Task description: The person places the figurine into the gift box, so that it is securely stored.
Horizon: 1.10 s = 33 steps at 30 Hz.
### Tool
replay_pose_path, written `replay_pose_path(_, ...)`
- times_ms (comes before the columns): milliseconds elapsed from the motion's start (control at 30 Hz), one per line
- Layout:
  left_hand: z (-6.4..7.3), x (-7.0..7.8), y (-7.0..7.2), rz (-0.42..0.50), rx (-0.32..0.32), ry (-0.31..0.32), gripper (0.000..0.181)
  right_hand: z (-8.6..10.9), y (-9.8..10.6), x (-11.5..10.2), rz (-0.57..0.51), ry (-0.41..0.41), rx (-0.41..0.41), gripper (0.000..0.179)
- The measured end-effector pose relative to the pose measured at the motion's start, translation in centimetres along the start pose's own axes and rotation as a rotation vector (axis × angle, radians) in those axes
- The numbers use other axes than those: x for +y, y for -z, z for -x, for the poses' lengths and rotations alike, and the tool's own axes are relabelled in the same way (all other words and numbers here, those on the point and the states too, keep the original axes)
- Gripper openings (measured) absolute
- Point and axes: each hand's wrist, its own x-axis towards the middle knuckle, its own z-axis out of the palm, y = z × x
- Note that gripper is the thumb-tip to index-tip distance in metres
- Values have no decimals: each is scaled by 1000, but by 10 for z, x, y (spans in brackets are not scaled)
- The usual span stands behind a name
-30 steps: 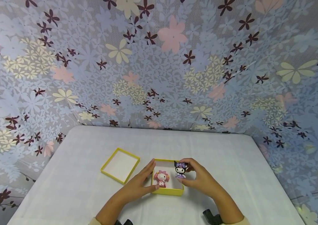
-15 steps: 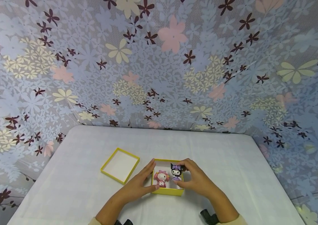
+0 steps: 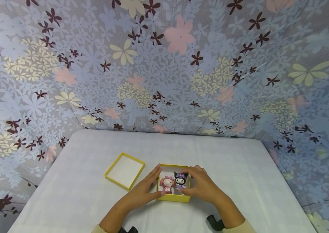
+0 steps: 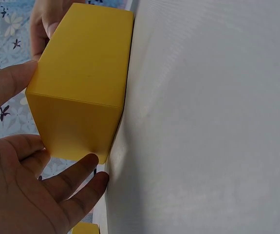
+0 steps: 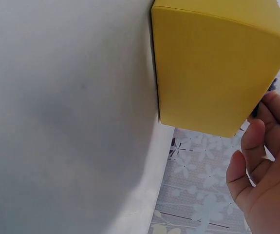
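Note:
In the head view, an open yellow box (image 3: 173, 198) with a pale inside stands on the table. A pink figurine (image 3: 168, 185) lies in its left part. Beside it, in the right part, is a black-and-purple figurine (image 3: 179, 180), held by my right hand (image 3: 204, 186) between thumb and fingertips. My left hand (image 3: 141, 193) grips the box's left end, thumb at the front rim and fingers toward the back corner. Yellow outer walls of the box (image 4: 81, 58) hide both figurines in the left wrist view. In the right wrist view, only a dark purple bit shows past the box (image 5: 213, 68).
A yellow-rimmed lid (image 3: 123, 172), pale side up, lies left of the box. White cloth covers the table (image 3: 65, 194). Behind it rises a flower-patterned backdrop (image 3: 152, 81). Black wrist devices (image 3: 215, 223) sit near the sleeves.
My right hand has moved left and lower into the box with the black-and-purple figurine, bringing it close to the pink one. The left hand, box and lid have stayed in place.

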Motion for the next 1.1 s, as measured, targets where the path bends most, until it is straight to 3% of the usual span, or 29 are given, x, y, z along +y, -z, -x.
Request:
replay_pose_path(400, -1, 0, 0, 1, 3, -4, 91, -7, -3, 1, 11, 13, -91, 53)
replay_pose_path(733, -1, 1, 0, 9, 3, 7, 89, -11, -2, -3, 110, 12, -116, 63)
replay_pose_path(1100, 0, 1, 0, 18, -4, 13, 88, -14, -2, -3, 189, 33, -158, 57)
